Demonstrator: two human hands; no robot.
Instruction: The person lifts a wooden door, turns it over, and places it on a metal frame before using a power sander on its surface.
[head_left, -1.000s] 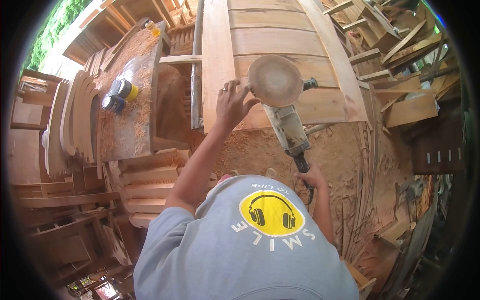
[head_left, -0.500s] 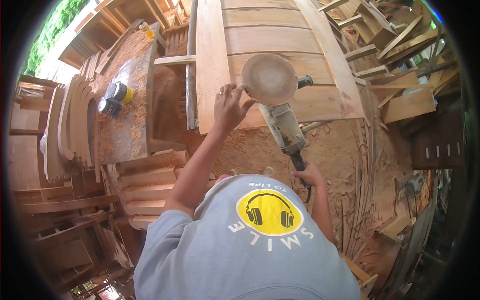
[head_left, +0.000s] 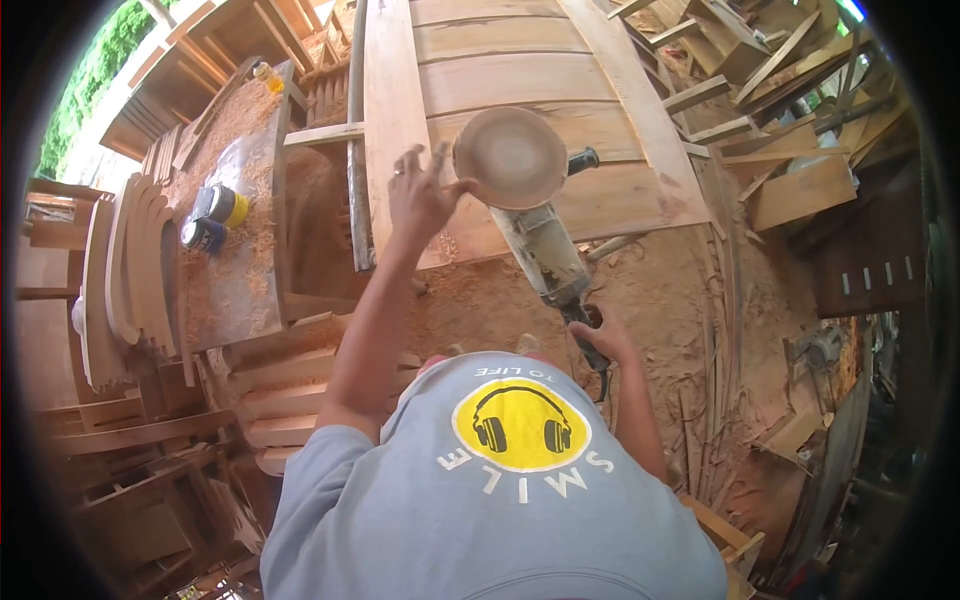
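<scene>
An angle grinder (head_left: pixel 540 255) lies over the near part of a wooden panel (head_left: pixel 500 85), its round sanding disc (head_left: pixel 510 158) facing up. My right hand (head_left: pixel 610 337) is closed around the black rear handle, from which a cord hangs. At the disc's left side is my left hand (head_left: pixel 420 195), fingers raised and spread and a little blurred, with the thumb tip right at the rim. A black side handle (head_left: pixel 583 160) sticks out to the right of the disc.
On the left, a bench (head_left: pixel 240 290) strewn with shavings holds cans (head_left: pixel 204 234) and a yellow bottle (head_left: pixel 267 77). Curved wooden pieces (head_left: pixel 125 275) stand beside it. Slats (head_left: pixel 290 400) are stacked near my left arm. Scrap boards (head_left: pixel 800 190) pile up at right.
My left hand's fingers have lifted and spread away from the disc's edge. The right thumb now lies on top of the handle. The whole view has shifted slightly.
</scene>
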